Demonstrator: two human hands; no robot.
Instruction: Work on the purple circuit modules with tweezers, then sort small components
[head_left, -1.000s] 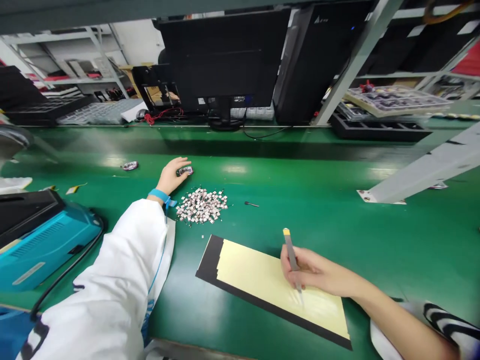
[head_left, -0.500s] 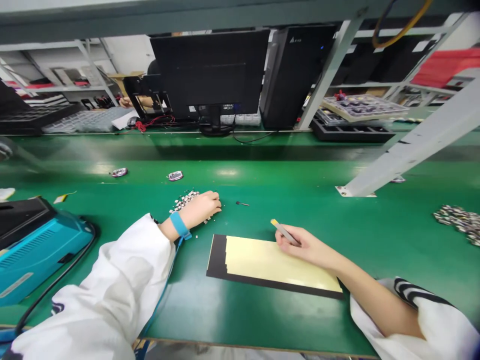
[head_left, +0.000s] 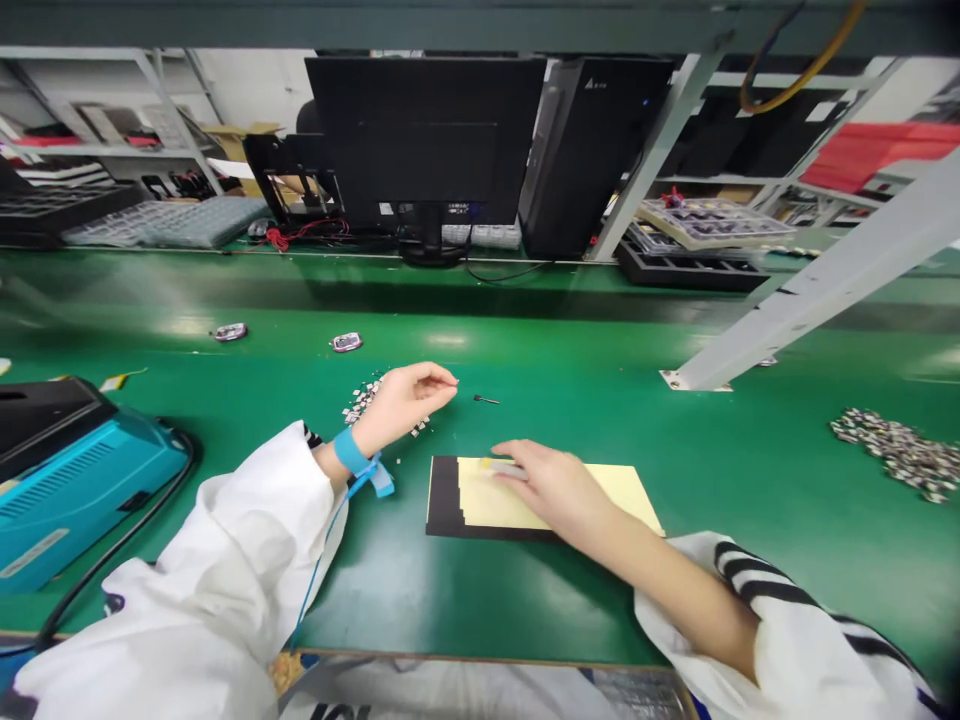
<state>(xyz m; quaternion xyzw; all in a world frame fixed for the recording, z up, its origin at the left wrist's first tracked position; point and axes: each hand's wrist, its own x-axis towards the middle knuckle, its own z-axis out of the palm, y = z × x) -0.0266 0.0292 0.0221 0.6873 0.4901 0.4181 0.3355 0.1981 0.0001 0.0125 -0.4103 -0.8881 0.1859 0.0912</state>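
Observation:
My left hand (head_left: 405, 396) hovers over the right edge of a pile of small silvery parts (head_left: 360, 398), thumb and forefinger pinched with a tiny dark piece at their tips. A blue strap circles that wrist. My right hand (head_left: 551, 482) lies flat on a yellow sheet on a black backing (head_left: 480, 500) and holds grey tweezers (head_left: 504, 467), their yellow end pointing left. Both sleeves are white.
A small black pin (head_left: 486, 400) lies just right of the pile. Two small oval parts (head_left: 346, 342) (head_left: 230, 331) sit farther back. A teal machine (head_left: 75, 480) with a cable stands at left, a second parts pile (head_left: 892, 452) at right, a slanted white frame leg (head_left: 810, 290), and a monitor (head_left: 427, 130) behind.
My left hand left the oval part, came back to the pile and now lifts with a pinch. My right hand swung the tweezers down and left onto the yellow sheet.

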